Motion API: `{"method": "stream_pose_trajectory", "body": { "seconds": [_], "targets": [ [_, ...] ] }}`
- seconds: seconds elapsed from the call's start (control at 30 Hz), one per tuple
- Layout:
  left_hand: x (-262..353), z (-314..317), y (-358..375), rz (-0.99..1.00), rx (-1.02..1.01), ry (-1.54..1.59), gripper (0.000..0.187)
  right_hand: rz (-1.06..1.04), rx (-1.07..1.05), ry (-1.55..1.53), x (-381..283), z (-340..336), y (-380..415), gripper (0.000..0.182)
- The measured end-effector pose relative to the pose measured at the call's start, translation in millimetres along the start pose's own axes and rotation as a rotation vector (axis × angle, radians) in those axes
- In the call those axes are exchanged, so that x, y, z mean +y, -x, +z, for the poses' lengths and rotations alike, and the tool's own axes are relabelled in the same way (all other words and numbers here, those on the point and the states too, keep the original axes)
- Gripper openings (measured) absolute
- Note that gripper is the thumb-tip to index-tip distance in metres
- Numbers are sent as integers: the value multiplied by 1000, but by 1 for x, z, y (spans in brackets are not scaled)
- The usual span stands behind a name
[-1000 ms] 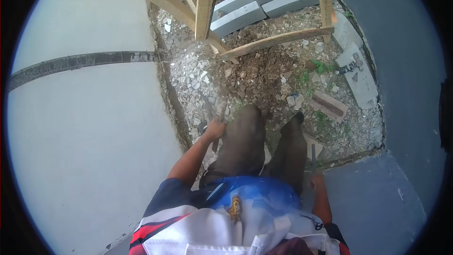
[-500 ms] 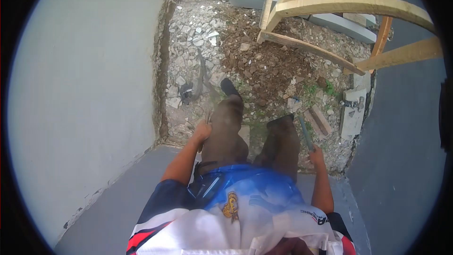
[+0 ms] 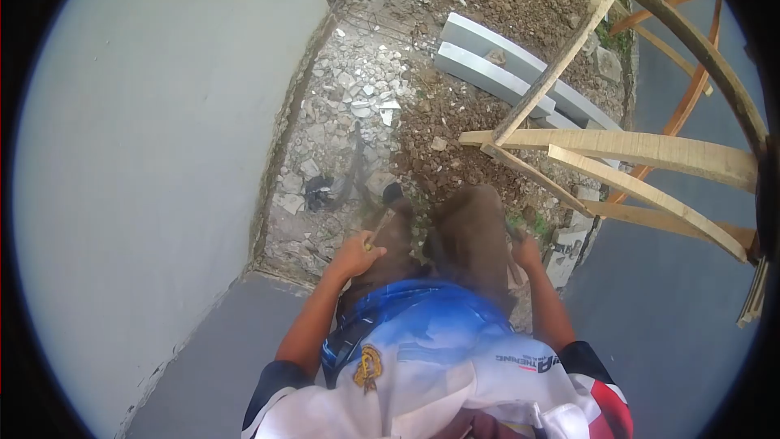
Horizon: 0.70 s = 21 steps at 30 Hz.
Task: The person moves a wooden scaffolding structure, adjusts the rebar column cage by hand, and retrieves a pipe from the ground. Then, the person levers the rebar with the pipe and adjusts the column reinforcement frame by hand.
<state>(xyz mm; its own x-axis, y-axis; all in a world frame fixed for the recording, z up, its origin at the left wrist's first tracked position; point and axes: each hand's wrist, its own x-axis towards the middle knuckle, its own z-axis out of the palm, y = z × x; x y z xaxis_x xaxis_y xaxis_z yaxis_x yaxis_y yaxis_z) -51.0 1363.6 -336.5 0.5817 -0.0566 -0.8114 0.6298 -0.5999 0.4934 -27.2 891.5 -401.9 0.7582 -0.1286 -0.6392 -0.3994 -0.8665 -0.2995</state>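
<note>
My left hand (image 3: 356, 255) is closed around a slim, light-coloured tool (image 3: 379, 228) with a yellowish part at the fingers. It hangs beside my left thigh, and the tool's exact kind does not show. On the other side, my right hand (image 3: 526, 252) is wrapped round a greenish-grey bar (image 3: 515, 233), now mostly hidden by the hand and blurred. Both hands are at the level of my brown trousers (image 3: 467, 228), above the rubble ground.
A timber frame (image 3: 634, 145) stands at the right, reaching across in front of me. Pale grey concrete pieces (image 3: 496, 80) lie on brown soil. White rubble (image 3: 353, 85) runs along the left wall (image 3: 162, 114). A grey wall (image 3: 674, 293) rises on the right.
My view has turned and the timber frame looks nearer. My right leg has moved forward. Both hands have shifted, the left tool now pointing up and the right bar showing less.
</note>
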Motion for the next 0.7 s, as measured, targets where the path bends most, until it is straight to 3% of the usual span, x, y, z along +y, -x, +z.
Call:
{"method": "stream_pose_trajectory", "body": {
  "seconds": [0.1,0.2,0.4,0.43,0.53,0.57,0.67,0.7],
  "targets": [
    [18,-24,3,-22,-107,69,47,-78,70,-42,-81,-40,-25,44],
    [29,-42,-7,-10,-51,64,45,-142,79,-99,-107,-47,-85,43],
    [48,-80,-62,2,54,179,46,-78,49,-95,-172,-61,-226,41],
    [56,-87,-72,-35,54,236,49,-20,-73,-145,-185,-68,-253,35],
    [103,-108,-99,-135,93,258,50,119,-153,-118,-231,-93,-321,30],
    [123,-115,-92,-168,95,223,50,229,-252,-273,-244,-108,-334,28],
    [194,-160,-115,-156,218,87,50,88,-396,-201,-277,-151,-373,29],
    [212,-171,-115,-134,267,19,50,174,-523,-373,-286,-162,-382,37]
  ]
}}
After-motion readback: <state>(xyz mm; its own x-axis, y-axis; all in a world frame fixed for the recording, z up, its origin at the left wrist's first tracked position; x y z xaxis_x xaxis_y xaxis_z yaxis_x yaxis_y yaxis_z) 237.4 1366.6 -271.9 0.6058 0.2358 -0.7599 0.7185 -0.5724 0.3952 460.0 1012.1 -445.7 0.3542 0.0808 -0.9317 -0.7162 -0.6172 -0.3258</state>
